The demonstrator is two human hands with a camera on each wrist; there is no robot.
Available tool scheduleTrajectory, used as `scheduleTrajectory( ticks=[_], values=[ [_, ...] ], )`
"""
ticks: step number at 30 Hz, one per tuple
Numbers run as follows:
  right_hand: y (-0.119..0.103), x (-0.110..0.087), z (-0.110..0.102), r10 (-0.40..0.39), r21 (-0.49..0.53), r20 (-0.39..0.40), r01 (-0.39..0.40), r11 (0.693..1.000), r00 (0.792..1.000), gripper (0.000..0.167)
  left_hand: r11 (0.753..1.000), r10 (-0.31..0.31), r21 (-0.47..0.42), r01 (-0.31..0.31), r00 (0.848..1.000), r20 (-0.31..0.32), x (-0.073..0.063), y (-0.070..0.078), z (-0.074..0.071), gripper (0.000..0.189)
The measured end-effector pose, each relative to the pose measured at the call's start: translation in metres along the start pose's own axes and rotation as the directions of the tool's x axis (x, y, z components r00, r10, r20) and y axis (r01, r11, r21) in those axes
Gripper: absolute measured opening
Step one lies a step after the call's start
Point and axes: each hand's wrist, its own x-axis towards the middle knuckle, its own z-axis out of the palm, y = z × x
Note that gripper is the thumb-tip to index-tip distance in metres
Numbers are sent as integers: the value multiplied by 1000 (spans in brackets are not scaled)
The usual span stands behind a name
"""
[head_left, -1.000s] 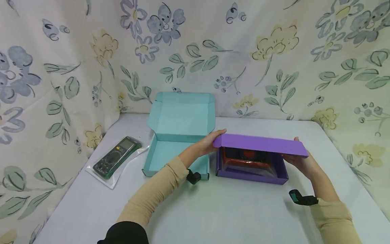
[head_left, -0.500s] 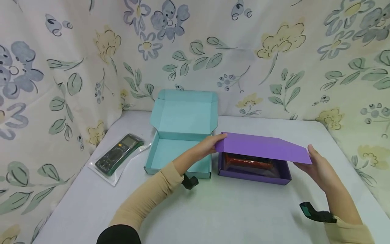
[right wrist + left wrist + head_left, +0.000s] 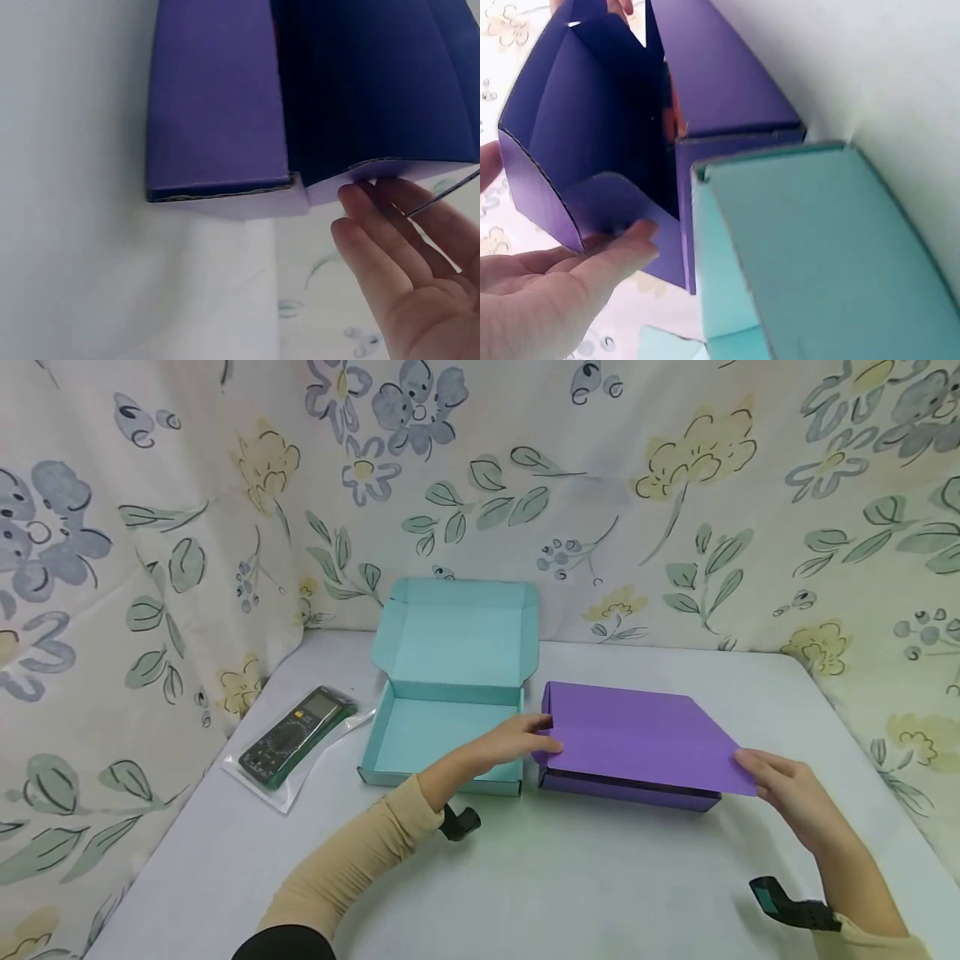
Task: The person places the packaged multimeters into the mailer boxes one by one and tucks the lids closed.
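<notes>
A purple cardboard box (image 3: 630,727) sits right of centre on the table, its lid lowered almost flat with a narrow dark gap along the front. My left hand (image 3: 498,752) touches the lid's left side. In the left wrist view, fairly straight fingers press the purple side flap (image 3: 641,225). At the lid's front right corner is my right hand (image 3: 787,797). Its extended fingers touch the side of the lid (image 3: 375,97) in the right wrist view. Inside the box, only a sliver of a red-orange item (image 3: 676,109) shows in the left wrist view; the lid hides the remainder.
A turquoise box (image 3: 442,735) stands open just left of the purple one, its lid raised against the floral curtain (image 3: 480,485). Farther left, a dark multimeter (image 3: 296,735) in a clear bag lies on the white table (image 3: 562,877).
The purple lid has come down toward me and now covers the red package. My right hand moved down and nearer with it; my left hand slid slightly down the lid's left side.
</notes>
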Motion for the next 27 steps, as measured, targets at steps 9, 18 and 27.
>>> scheduleTrajectory(
  ticks=[9, 18, 27],
  values=[
    [5, -4, 13, 63, -309, -48, -75, 948, 997, 62, 995, -65, 78, 65, 998, 0, -2, -4, 15, 75],
    [-1, -12, 24, 138, -404, -120, -176, 898, 983, 70, 995, -86, 52, 88, 995, -45, -10, -4, 30, 69],
    [-9, -19, 34, 171, -458, -122, -209, 864, 978, 74, 982, -167, -112, 155, 980, -110, -20, -5, 47, 64]
  ],
)
